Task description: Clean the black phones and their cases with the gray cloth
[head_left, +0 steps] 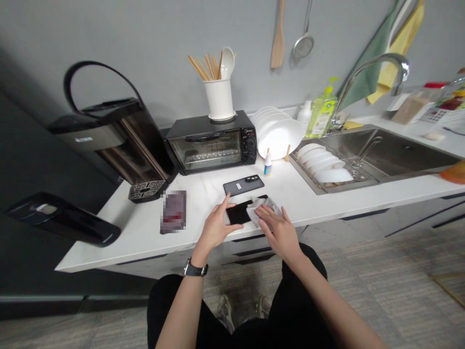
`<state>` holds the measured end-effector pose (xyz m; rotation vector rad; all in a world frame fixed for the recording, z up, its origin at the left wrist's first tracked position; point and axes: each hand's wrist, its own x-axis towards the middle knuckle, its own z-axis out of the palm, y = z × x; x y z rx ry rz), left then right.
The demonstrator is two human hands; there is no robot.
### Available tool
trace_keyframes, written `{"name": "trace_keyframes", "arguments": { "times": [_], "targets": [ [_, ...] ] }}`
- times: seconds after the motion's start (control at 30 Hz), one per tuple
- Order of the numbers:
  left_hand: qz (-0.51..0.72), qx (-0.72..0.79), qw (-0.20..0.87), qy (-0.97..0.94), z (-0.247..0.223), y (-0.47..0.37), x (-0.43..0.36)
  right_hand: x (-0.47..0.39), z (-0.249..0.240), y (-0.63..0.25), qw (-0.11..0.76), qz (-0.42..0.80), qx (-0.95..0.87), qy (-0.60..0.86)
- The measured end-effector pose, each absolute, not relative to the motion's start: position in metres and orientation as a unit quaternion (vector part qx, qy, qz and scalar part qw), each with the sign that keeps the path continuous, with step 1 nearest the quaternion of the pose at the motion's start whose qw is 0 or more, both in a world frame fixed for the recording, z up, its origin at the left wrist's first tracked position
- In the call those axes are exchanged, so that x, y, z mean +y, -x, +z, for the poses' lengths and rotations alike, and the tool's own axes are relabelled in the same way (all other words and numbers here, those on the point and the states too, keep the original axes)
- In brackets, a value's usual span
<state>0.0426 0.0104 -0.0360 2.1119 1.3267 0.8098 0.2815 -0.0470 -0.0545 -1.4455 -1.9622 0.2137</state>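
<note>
A black phone (240,212) lies screen up on the white countertop near its front edge. My left hand (217,224) grips the phone's left end between thumb and fingers, and a watch is on that wrist. On the phone's right part, my right hand (278,228) presses a crumpled pale grey cloth (253,212) flat against the screen, hiding that end. Just behind lies a dark phone-shaped piece (242,185) with a camera section and a white label; whether it is a phone or a case I cannot tell. A small white-and-blue bottle (268,166) stands behind it.
On the left are a pixelated dark flat item (173,212), a black dispenser (134,145) and a dark upright appliance (69,220). A toaster oven (212,145) carries a utensil holder (220,99). White plates (278,138), bowls (332,174) and a sink (395,150) occupy the right.
</note>
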Motion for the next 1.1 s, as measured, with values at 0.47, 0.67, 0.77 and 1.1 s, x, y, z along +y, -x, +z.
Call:
{"name": "trace_keyframes", "arguments": {
  "times": [0.47,0.67,0.77,1.1],
  "targets": [
    [0.283,0.512,0.258,-0.769,-0.039,-0.042,0.009,-0.060,-0.047,-0.222,0.342,0.112,-0.804,0.474],
    [0.305,0.501,0.270,-0.763,-0.030,-0.046,0.004,-0.031,-0.052,-0.286,0.313,0.015,-0.766,0.561],
    [0.308,0.506,0.275,-0.757,-0.031,-0.047,0.005,-0.020,-0.048,-0.257,0.301,0.007,-0.771,0.562],
    [0.301,0.516,0.281,-0.751,-0.030,-0.048,0.003,-0.056,-0.046,-0.259,0.295,0.090,-0.808,0.501]
  ]
}}
